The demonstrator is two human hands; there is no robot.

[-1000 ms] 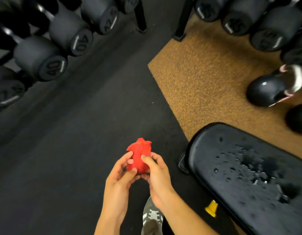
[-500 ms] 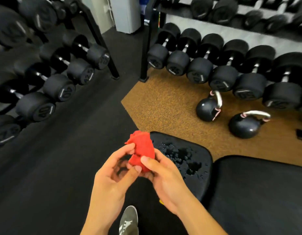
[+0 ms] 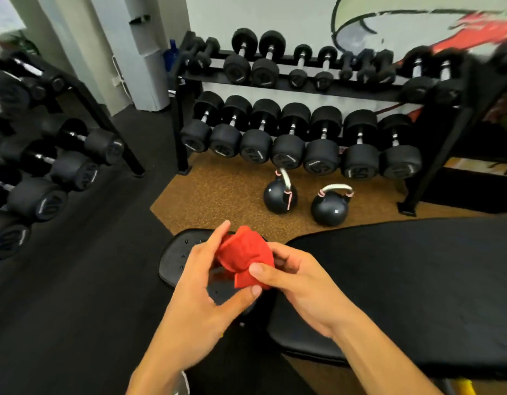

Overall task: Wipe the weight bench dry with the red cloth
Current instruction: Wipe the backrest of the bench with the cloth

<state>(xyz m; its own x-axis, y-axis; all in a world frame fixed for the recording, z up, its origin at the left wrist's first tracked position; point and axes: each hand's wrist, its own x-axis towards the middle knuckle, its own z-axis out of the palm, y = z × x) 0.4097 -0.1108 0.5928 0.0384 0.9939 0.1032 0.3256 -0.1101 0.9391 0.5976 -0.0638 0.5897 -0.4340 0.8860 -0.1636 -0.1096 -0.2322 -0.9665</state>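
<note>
The red cloth (image 3: 248, 256) is bunched up between both hands, held in the air above the bench's small seat pad (image 3: 175, 259). My left hand (image 3: 209, 286) pinches its left and lower side with thumb and fingers. My right hand (image 3: 297, 280) grips its right edge. The black weight bench has a seat pad with a few water drops showing at its left part, the rest hidden by my hands. Its long back pad (image 3: 403, 286) stretches to the right and looks dry.
Two kettlebells (image 3: 329, 208) stand on the brown mat beyond the bench. A dumbbell rack (image 3: 297, 143) fills the back wall and another rack (image 3: 47, 172) runs along the left. Dark rubber floor (image 3: 75, 309) lies at the left.
The view has tilted up and to the right, bringing the back rack and wall into sight. My hands with the cloth now sit over the seat pad, and the cloth is turned and more spread.
</note>
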